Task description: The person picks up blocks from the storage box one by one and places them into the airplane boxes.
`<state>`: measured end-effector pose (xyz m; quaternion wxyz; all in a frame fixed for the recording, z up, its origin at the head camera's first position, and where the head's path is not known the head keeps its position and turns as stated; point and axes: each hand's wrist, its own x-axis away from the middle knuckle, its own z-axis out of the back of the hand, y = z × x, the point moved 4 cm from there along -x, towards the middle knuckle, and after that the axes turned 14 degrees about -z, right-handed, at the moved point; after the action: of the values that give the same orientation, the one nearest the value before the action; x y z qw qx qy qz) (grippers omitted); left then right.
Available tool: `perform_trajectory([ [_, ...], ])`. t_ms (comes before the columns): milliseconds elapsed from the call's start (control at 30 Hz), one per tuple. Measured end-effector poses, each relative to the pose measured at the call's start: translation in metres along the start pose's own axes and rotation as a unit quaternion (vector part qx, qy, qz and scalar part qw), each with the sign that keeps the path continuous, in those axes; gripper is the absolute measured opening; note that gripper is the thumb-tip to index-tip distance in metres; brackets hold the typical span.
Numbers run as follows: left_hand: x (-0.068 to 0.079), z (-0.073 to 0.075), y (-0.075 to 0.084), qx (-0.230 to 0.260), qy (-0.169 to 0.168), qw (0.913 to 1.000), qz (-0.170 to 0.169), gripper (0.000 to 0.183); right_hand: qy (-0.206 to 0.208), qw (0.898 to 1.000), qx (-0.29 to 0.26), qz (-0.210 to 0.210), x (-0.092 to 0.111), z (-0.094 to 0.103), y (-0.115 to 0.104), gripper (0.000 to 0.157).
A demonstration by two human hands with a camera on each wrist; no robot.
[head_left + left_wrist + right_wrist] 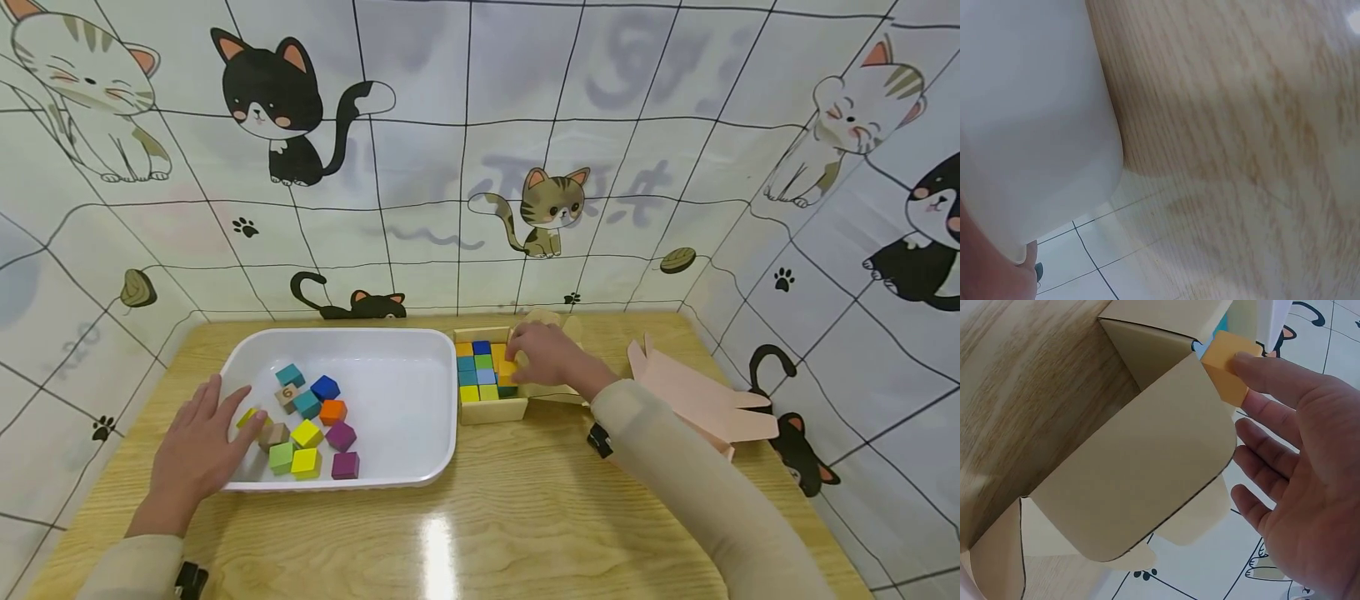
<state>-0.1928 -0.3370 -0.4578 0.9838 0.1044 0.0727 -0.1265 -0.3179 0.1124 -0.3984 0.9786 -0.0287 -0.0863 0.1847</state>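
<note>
My right hand [551,358] pinches an orange block [1229,356] between thumb and index finger. In the right wrist view it is at the end of the cardboard box, with the other fingers loosely bent. The small cardboard box [491,412] holds rows of colored blocks [483,375]. My left hand [197,442] rests with fingers spread over the left rim of the white tray [397,400]. Its thumb is close to a yellow block [246,417] and a plain wooden block [274,436]. The left wrist view shows mostly the tray's outer wall [1035,125].
Several loose blocks, among them purple [345,465], orange [333,412] and blue [326,387] ones, lie in the tray's left half. An open flap [1135,462] extends from the box. Pink cut-out sheets [693,396] lie at right. A cat-patterned cloth [420,167] encloses the table.
</note>
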Motion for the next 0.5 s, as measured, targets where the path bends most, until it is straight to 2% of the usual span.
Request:
perform_trajectory([
  [267,0.000,-0.002,0.000,-0.001,-0.005,1.0000,0.002,0.068,-0.021,1.000,-0.012,0.004,0.004,-0.010,0.000,0.028],
  [500,-0.001,0.000,0.001,-0.004,-0.005,1.0000,0.004,0.068,-0.032,0.999,-0.001,0.000,0.006,-0.016,-0.001,0.025],
])
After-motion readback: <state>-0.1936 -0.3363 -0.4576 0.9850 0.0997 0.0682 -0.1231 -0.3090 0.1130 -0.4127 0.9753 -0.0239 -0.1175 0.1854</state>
